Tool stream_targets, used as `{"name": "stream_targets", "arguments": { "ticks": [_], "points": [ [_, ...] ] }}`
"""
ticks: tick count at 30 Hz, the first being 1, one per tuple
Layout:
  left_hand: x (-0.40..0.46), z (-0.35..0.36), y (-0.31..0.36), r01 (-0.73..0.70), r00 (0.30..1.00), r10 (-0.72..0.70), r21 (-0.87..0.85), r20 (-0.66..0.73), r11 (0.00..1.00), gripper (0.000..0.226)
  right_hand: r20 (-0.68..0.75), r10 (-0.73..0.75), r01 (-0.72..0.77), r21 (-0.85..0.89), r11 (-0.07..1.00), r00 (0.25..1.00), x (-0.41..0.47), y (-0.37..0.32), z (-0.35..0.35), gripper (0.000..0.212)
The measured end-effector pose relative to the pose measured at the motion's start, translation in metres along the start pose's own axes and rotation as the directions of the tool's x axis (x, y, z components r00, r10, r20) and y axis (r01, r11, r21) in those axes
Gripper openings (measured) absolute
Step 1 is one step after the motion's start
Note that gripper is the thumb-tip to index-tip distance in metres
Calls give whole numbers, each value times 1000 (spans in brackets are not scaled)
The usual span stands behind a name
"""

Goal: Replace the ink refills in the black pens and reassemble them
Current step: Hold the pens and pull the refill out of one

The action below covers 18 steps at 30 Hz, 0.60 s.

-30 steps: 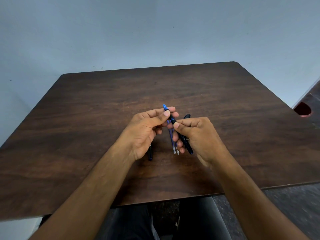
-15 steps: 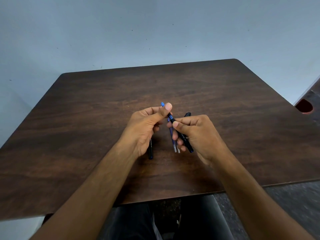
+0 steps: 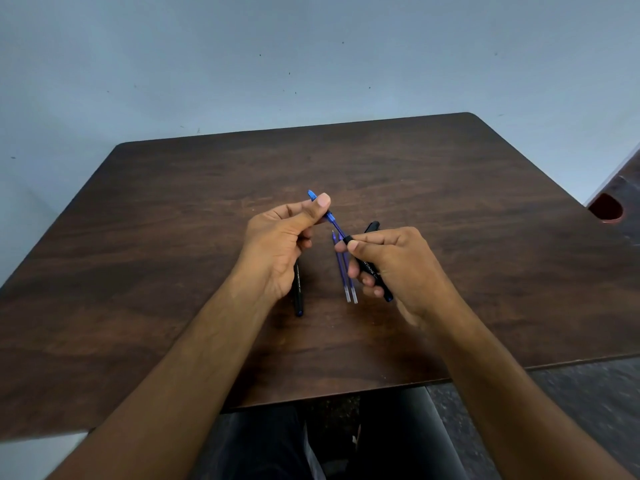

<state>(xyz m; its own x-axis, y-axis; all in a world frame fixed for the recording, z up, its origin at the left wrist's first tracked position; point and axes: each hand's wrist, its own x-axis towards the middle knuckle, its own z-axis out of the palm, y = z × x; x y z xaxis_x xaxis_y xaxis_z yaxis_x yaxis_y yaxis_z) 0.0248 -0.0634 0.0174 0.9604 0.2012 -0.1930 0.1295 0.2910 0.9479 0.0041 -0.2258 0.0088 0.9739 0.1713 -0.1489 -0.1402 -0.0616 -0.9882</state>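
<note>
My right hand (image 3: 391, 268) grips a black pen barrel (image 3: 375, 277), held slanted above the table. My left hand (image 3: 280, 244) pinches the blue tip section (image 3: 327, 213) of that pen, and a blue refill (image 3: 340, 232) spans the gap between the tip section and the barrel's mouth. Two loose blue refills (image 3: 346, 271) lie side by side on the table between my hands. A second black pen (image 3: 298, 292) lies on the table, partly under my left hand. A black cap end (image 3: 371, 226) shows behind my right hand.
The dark wooden table (image 3: 450, 202) ends at a near edge just past my wrists. A pale wall stands behind it. A dark piece of furniture with a red round hole (image 3: 606, 207) sits at the far right.
My hands have drawn apart. The blue tip section has come away from the black barrel, exposing a length of blue refill between them.
</note>
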Motion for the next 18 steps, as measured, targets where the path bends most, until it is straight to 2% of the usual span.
{"name": "stream_targets", "arguments": {
  "ticks": [5, 12, 15, 18],
  "points": [
    [1, 1, -5, -6, 1000, 6, 16, 16, 1000, 34, -22, -36, 36, 7, 999, 999, -1, -1, 1, 32],
    [3, -1, 0, -27, 1000, 27, 23, -2, 999, 32, -78, -25, 22, -35, 999, 997, -3, -6, 2, 21],
    [6, -3, 4, 11, 1000, -11, -51, 8, 999, 35, -112, -16, 9, -66, 998, 994, -5, -8, -2, 22],
    [8, -6, 5, 30, 999, -30, -20, -23, 999, 33, -135, -10, -1, -84, 996, 991, -6, -9, -6, 20]
  ]
}}
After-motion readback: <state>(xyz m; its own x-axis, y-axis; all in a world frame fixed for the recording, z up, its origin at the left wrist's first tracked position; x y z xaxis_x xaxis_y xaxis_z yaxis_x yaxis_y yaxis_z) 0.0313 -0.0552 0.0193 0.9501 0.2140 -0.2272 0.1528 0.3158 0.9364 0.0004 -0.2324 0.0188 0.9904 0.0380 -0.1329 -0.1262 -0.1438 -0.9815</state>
